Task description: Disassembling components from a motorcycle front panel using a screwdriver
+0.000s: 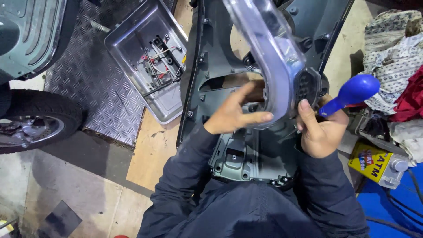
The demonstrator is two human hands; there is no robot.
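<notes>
A clear plastic lamp lens [269, 48] with a dark end piece lies across a dark grey scooter body panel [253, 154] that rests on my lap. My left hand [235, 112] is spread flat, fingers apart, pressing against the lower end of the lens and the panel beneath it. My right hand [319, 128] grips a screwdriver with a blue bulb-shaped handle [352, 92], thumb up against the dark end of the lens. The tool's tip is hidden behind the hand and lens.
A metal tray [132, 39] holding tools and small red-handled parts sits at the upper left on checker plate [94, 83]. A scooter wheel [35, 125] stands at the left. Rags [394, 53] and a yellow can [374, 163] lie at the right.
</notes>
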